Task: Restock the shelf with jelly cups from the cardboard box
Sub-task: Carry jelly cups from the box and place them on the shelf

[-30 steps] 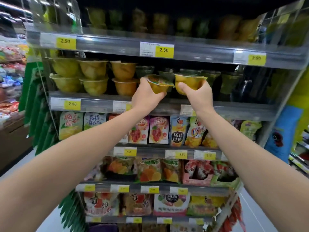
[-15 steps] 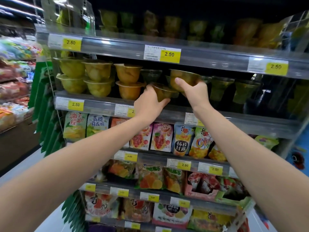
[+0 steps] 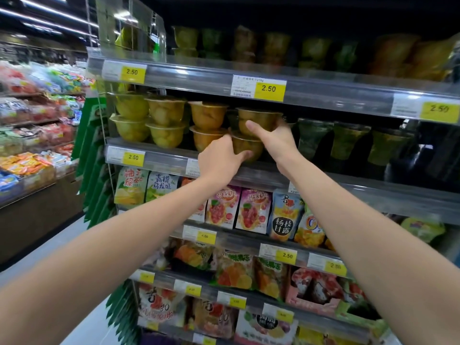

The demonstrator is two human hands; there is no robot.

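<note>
Shop shelves hold bright snack bags. Near the shelf (image 3: 348, 189) front edge, the left hand (image 3: 219, 160) grips the lower jelly cup (image 3: 245, 148). The right hand (image 3: 276, 138) grips the upper jelly cup (image 3: 258, 119) just above it. They look light and slippery, so hold the sides under the rim.

The left forearm (image 3: 129, 227) and right forearm (image 3: 348, 220) were bare along all their visible length. The left hand (image 3: 219, 161) and right hand (image 3: 276, 141) were bare too.
</note>
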